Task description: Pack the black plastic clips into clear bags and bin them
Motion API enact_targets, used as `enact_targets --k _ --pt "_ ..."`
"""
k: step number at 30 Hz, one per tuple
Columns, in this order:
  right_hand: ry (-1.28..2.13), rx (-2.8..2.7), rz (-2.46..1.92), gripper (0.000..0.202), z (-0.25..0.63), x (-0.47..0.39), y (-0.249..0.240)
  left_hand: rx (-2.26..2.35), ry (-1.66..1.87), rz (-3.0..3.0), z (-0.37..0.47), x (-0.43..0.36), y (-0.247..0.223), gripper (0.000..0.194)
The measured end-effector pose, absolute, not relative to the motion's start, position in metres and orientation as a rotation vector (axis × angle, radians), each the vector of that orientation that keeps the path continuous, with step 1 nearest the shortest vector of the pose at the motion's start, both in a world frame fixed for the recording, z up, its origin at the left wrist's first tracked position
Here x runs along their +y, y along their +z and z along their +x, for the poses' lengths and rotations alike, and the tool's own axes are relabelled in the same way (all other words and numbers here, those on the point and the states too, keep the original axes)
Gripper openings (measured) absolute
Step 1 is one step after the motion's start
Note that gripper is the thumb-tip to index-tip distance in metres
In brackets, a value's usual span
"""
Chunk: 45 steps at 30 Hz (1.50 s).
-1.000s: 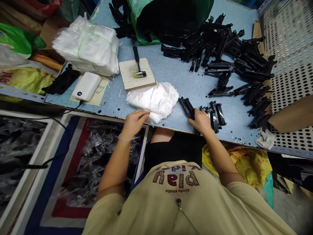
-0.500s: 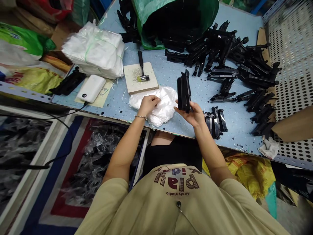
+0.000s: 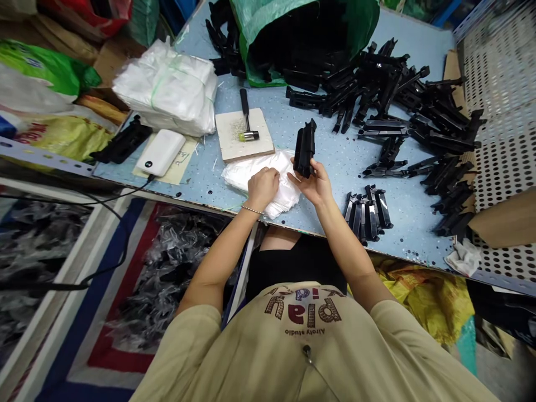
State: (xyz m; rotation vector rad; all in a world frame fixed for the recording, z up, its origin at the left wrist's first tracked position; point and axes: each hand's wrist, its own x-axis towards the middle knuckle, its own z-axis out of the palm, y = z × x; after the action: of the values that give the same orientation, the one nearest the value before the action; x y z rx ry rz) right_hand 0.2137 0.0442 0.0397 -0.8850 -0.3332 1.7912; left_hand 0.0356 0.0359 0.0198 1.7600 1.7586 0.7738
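Low over a loose pile of thin white plastic bags (image 3: 245, 172) is my left hand (image 3: 263, 188). Its fingers are curled and closed on the thin plastic at the top of the pile; the fingertips are partly hidden. My right hand (image 3: 316, 183) grips a long black plastic part (image 3: 305, 148) by its lower end and holds it upright, tilted slightly, beside the bags. Right of this hand, several similar black parts (image 3: 368, 215) lie side by side near the table's front edge.
A small hammer (image 3: 246, 117) rests on a pale board (image 3: 230, 146). To the left are a tied bundle of white bags (image 3: 171, 84) and a white power bank (image 3: 162, 152) with a cable. A green sack (image 3: 259, 28) and heaped black parts (image 3: 389, 78) fill the back.
My right hand has brought the black part left, closer to my left hand. My left hand has shifted slightly right and down over the bags, its fingers curling more.
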Motion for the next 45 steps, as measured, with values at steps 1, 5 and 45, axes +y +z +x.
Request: enact_targets --k 1,5,45 --pt "1.784 -0.339 -0.890 0.024 0.216 0.042 0.040 1.720 0.800 1.717 0.034 0.036 0.021 0.016" --pt "1.770 -0.326 -0.889 0.018 0.222 0.030 0.050 1.584 0.905 1.446 0.023 0.036 0.025 0.031" --pt "1.746 -1.044 -1.110 0.034 0.207 -0.061 0.027 0.835 0.884 2.425 0.031 -0.079 0.053 0.083"
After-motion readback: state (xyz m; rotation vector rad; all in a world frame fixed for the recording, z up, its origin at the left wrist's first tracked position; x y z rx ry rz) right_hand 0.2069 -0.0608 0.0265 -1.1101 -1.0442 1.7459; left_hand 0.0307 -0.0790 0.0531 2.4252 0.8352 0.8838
